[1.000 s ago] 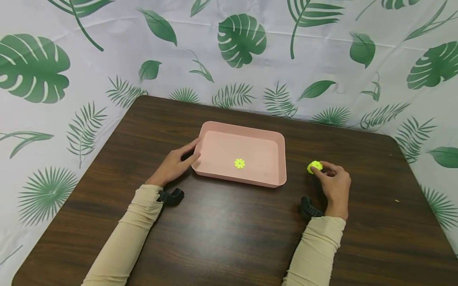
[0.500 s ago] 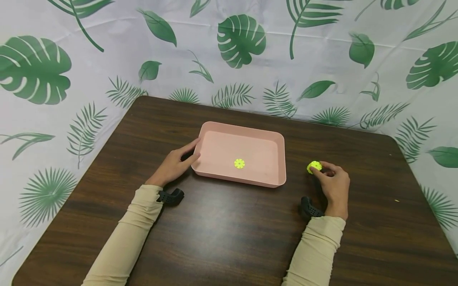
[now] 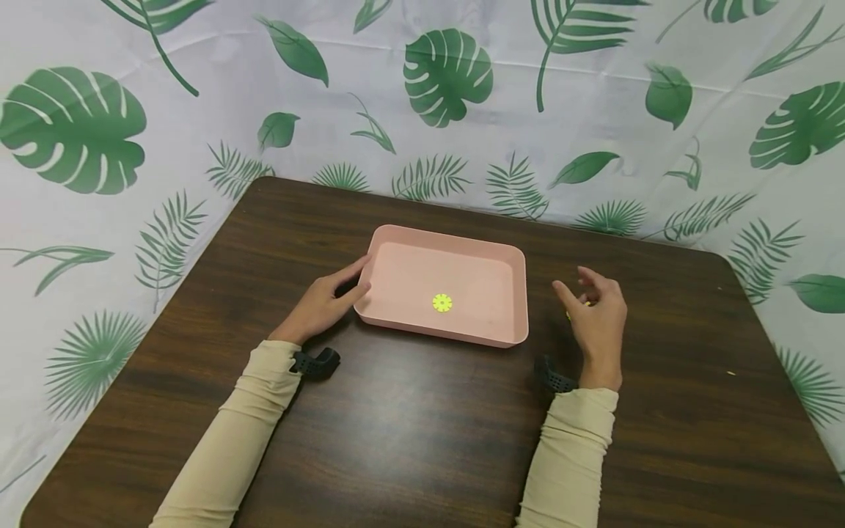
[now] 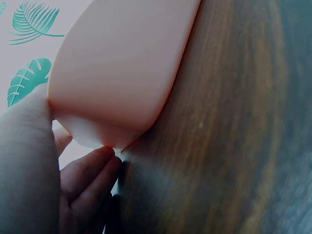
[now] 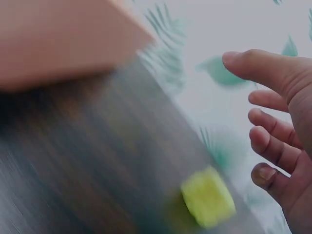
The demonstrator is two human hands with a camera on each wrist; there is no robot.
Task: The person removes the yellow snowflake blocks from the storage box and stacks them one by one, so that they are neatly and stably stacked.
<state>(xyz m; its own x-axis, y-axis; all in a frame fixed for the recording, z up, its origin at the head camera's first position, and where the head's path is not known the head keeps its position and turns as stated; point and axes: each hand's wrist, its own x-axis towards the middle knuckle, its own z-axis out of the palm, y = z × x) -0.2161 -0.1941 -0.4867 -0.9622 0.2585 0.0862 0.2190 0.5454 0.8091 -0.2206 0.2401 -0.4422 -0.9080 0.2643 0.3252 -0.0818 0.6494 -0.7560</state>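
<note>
My left hand [image 3: 318,306] holds the left end of a shallow pink tray [image 3: 455,330]. In the left wrist view the thumb reaches over the tray's rim, and fingertips [image 4: 108,152] touch the outer wall below. A flat, notched yellow disc [image 3: 442,303] lies inside the tray near its front wall. To the right of the tray my right hand [image 3: 597,323] is raised with thumb and fingers spread apart, holding nothing. A thick yellow piece [image 5: 208,197], blurred, sits on the table below that hand; the hand mostly hides it in the head view.
The dark wood table [image 3: 409,440] extends around the tray, with its far edge close to a white leaf-patterned cloth [image 3: 356,66]. A tiny pale scrap [image 3: 730,373] lies to the right. Each wrist wears a black mount [image 3: 317,364].
My right hand has let go of the yellow piece, opened its fingers and moved a little left. The left hand, the tray and the disc in it have stayed put.
</note>
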